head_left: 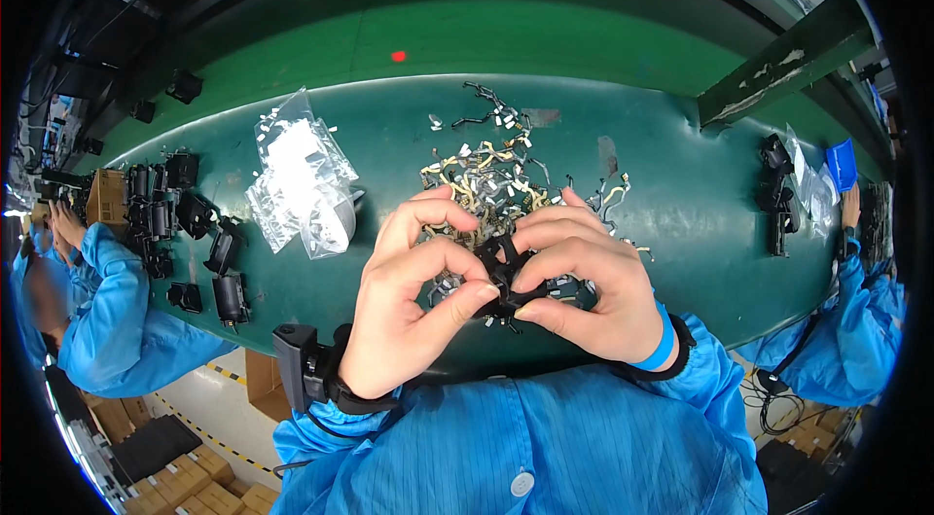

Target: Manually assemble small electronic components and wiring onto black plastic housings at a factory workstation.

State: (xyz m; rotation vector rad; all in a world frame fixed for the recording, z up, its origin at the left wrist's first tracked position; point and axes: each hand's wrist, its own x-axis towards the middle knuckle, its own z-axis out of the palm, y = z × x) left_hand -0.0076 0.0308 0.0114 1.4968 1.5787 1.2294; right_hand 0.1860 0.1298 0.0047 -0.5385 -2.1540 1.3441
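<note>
Between my two hands is a small black plastic part (pixel 502 252), held just above the near side of the green table. My left hand (pixel 413 277) pinches its left side with thumb and forefinger. From the other side, my right hand (pixel 589 282) grips it with thumb and curled fingers. The fingers hide much of its shape. Right behind and beneath my hands spreads a loose pile of short cables (pixel 482 170) with white connectors and yellow, black and grey wires.
Clear plastic bags of small white pieces (pixel 304 175) lie left of the pile. Several black plastic housings (pixel 229 296) stand farther left, near a co-worker in blue (pixel 117 311). More black parts (pixel 778 194) and a blue tray (pixel 841 166) sit at right, near another co-worker (pixel 856 320). A green beam (pixel 788 63) rises at back right.
</note>
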